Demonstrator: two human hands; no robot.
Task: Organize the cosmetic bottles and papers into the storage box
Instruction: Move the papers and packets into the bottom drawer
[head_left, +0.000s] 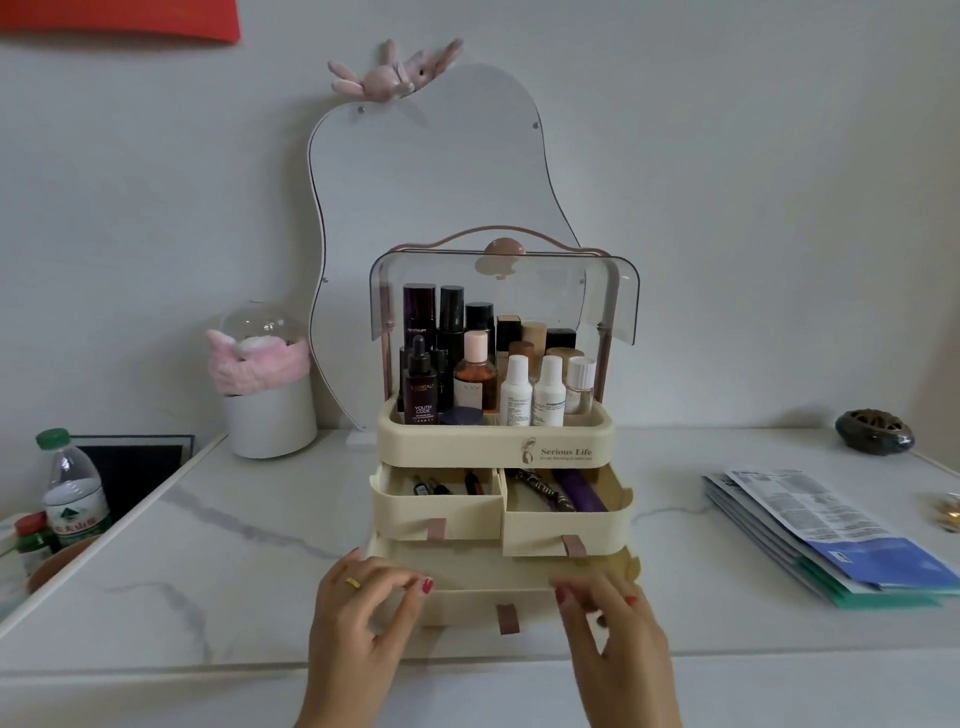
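Soft, even, fairly dim daylight fills the scene, and shadows are faint. The clear lid (504, 291) shows mild glare. Both hands, left (358, 618) and right (613, 639), are slightly motion-blurred. Wide-angle distortion bends the counter (208, 571) edge and the papers (831, 535) near the frame's sides.

wavy mirror (431, 208), water bottle (72, 493), perhaps an incense burner (875, 432)

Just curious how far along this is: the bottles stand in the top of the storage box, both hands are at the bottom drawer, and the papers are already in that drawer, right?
Not quite. The head view shows the papers still stacked on the table, right of the storage box. The rest holds: bottles on top, left hand and right hand at the bottom drawer.
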